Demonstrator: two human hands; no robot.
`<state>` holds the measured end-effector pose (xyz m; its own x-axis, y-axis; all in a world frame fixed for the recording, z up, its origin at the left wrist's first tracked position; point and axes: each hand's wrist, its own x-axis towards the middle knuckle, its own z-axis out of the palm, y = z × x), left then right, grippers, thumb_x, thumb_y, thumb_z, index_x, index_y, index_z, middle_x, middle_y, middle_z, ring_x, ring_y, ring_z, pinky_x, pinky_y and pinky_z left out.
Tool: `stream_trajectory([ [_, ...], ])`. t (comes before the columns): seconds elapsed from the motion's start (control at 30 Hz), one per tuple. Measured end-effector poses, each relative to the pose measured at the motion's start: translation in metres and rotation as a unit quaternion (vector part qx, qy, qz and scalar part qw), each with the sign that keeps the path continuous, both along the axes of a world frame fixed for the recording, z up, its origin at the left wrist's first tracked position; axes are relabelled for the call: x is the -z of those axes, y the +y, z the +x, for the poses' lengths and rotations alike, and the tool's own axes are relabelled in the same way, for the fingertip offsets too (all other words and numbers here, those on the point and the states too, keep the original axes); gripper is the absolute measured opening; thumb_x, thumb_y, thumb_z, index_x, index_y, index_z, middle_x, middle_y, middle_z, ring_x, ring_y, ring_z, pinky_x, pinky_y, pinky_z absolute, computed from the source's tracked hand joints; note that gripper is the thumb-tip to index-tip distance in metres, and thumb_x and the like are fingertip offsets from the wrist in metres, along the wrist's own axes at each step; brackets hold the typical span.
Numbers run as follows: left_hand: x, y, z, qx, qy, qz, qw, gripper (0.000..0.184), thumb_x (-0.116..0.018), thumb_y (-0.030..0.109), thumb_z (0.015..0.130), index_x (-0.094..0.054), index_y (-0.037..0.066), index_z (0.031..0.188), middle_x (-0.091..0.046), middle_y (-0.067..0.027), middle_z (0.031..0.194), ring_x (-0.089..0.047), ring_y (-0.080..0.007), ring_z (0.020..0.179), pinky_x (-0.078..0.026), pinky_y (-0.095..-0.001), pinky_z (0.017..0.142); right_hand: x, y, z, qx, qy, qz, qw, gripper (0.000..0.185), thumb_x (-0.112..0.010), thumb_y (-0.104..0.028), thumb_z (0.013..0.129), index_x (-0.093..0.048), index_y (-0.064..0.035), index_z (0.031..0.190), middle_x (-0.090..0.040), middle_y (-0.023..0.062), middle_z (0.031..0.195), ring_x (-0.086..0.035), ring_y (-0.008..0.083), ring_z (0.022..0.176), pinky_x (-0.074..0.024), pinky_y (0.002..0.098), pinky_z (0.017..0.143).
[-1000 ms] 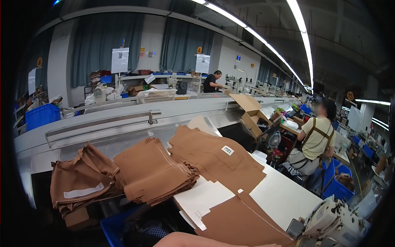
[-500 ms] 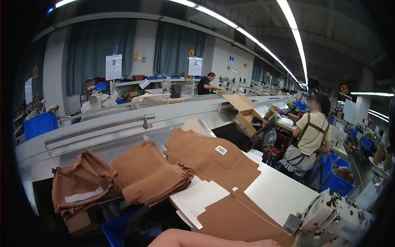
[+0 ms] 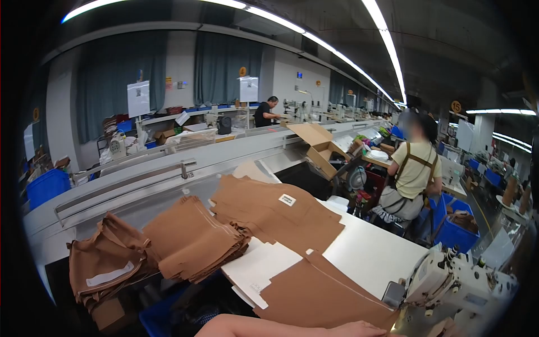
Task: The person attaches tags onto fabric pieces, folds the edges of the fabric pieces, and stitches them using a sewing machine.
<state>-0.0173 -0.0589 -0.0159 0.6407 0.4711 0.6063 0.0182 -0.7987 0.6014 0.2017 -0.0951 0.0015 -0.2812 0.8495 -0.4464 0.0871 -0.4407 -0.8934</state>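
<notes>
My left hand [image 3: 360,329] is at the bottom edge, its forearm reaching in from the lower middle. It lies on a brown fabric piece [image 3: 323,292], fingers fairly flat, partly cut off by the frame. This piece has a pale line along its upper edge and runs toward the sewing machine [image 3: 449,286] at the lower right. My right hand is out of view. Beyond the piece lies a larger brown panel [image 3: 264,205] bearing a white label [image 3: 287,200]. White card templates [image 3: 269,259] are partly under the fabric.
A stack of brown cut pieces [image 3: 193,238] and a bunched brown bundle [image 3: 106,255] sit at the left. A dark phone-like object [image 3: 394,293] stands by the machine. Beyond are an open cardboard box [image 3: 323,151], a seated co-worker [image 3: 412,174] and a blue bin [image 3: 449,238].
The whole view has shifted slightly, so surroundings appear further left. My left hand stays on the brown piece near the machine. A tan patch now shows at the bottom right below the machine.
</notes>
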Motion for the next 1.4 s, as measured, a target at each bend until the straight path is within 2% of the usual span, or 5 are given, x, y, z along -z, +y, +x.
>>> stream_trajectory([
  [0.17, 0.001, 0.006, -0.007, -0.039, 0.203, -0.030, 0.978, 0.048, -0.056, 0.006, 0.093, -0.051, 0.002, 0.141, -0.064, -0.0145, 0.131, -0.062, -0.0315, 0.114, -0.047, -0.0400, 0.102, 0.007, 0.003, 0.017, -0.023, 0.028, -0.071, 0.997, 0.014, -0.069, -0.012, 0.094, -0.067, -0.0034, 0.105, -0.072, 0.0085, 0.087, -0.069, 0.0171, 0.074, -0.0540, 0.0283, 0.065],
  [0.23, 0.008, 0.006, -0.004, -0.044, 0.144, 0.058, 0.987, 0.050, -0.055, 0.008, 0.092, -0.049, 0.002, 0.142, -0.066, -0.0157, 0.120, -0.063, -0.0308, 0.111, -0.048, -0.0398, 0.098, 0.007, -0.001, 0.015, -0.034, 0.034, -0.077, 0.996, 0.024, -0.067, -0.018, 0.097, -0.065, -0.0033, 0.116, -0.070, 0.0071, 0.099, -0.070, 0.0161, 0.082, -0.0544, 0.0266, 0.067],
  [0.87, -0.002, 0.000, 0.000, -0.074, 0.164, 0.173, 0.968, 0.043, -0.063, 0.008, 0.086, -0.060, 0.002, 0.129, -0.070, -0.0093, 0.117, -0.065, -0.0220, 0.111, -0.053, -0.0349, 0.090, 0.001, -0.002, 0.014, 0.030, 0.170, -0.131, 0.976, 0.031, -0.051, -0.029, 0.107, -0.058, 0.0012, 0.107, -0.064, 0.0106, 0.085, -0.071, 0.0190, 0.077, -0.0553, 0.0262, 0.062],
  [1.17, -0.049, -0.025, 0.004, -0.087, 0.147, 0.052, 0.984, 0.050, -0.077, 0.029, 0.083, -0.062, 0.001, 0.122, -0.067, -0.0179, 0.117, -0.060, -0.0358, 0.116, -0.047, -0.0449, 0.098, 0.000, 0.008, 0.005, 0.024, 0.041, -0.092, 0.995, 0.036, -0.052, -0.033, 0.105, -0.060, 0.0025, 0.103, -0.066, 0.0103, 0.080, -0.064, 0.0134, 0.059, -0.0489, 0.0236, 0.047],
  [1.4, -0.010, -0.008, 0.009, -0.155, 0.248, 0.177, 0.940, 0.043, -0.067, 0.014, 0.083, -0.063, 0.004, 0.125, -0.062, -0.0034, 0.105, -0.058, -0.0226, 0.097, -0.048, -0.0342, 0.083, 0.001, 0.010, 0.008, 0.016, 0.059, -0.108, 0.992, 0.035, -0.052, -0.032, 0.105, -0.060, 0.0011, 0.101, -0.068, 0.0096, 0.077, -0.059, 0.0109, 0.054, -0.0450, 0.0230, 0.044],
])
